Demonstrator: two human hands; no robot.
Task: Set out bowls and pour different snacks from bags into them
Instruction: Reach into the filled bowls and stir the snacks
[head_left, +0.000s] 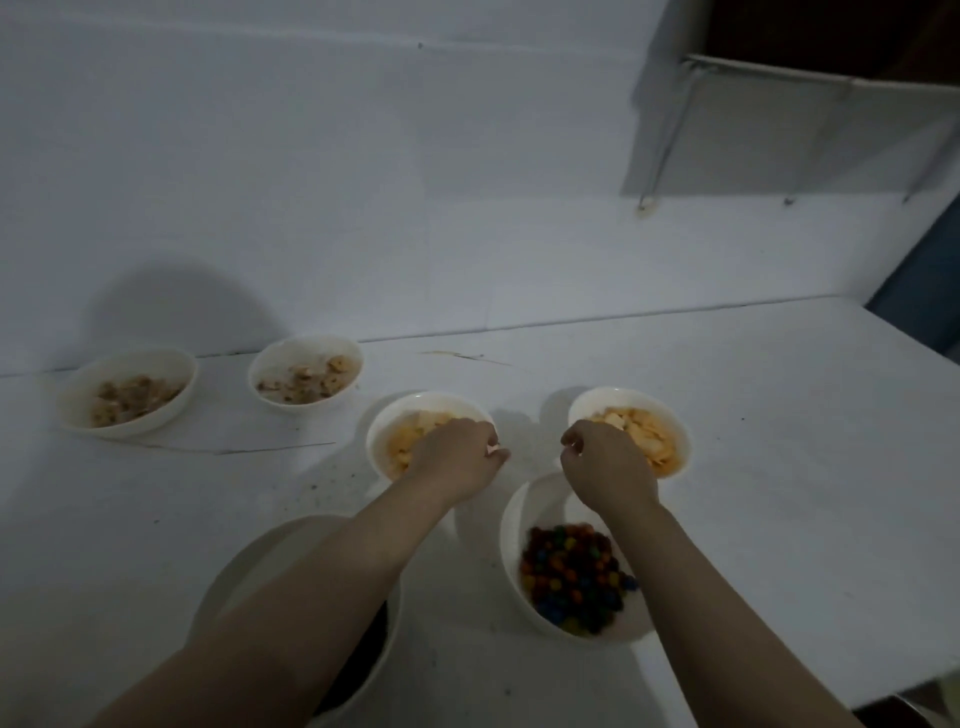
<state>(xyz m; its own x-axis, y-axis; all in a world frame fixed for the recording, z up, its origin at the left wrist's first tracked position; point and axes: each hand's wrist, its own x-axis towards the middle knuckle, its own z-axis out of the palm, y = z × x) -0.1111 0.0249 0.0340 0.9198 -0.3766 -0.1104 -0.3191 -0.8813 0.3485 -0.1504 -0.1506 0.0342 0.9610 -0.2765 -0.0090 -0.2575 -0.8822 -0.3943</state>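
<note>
Bowls of snacks on a white table (727, 395), six in all, two bare hands over the middle pair.

Left hand (457, 457) pinches the near right rim of a chip bowl (384, 431); right hand (605, 467), fingers curled narrow, sits at the near left rim of the second chip bowl (670, 421), hold unclear. Candy bowl (519, 525) lies toward the near edge under the right forearm; a dark-filled bowl (244, 561) under the left forearm. Two bowls of brown snacks (78, 395) (265, 369) stand at the far left edge by the wall.
</note>
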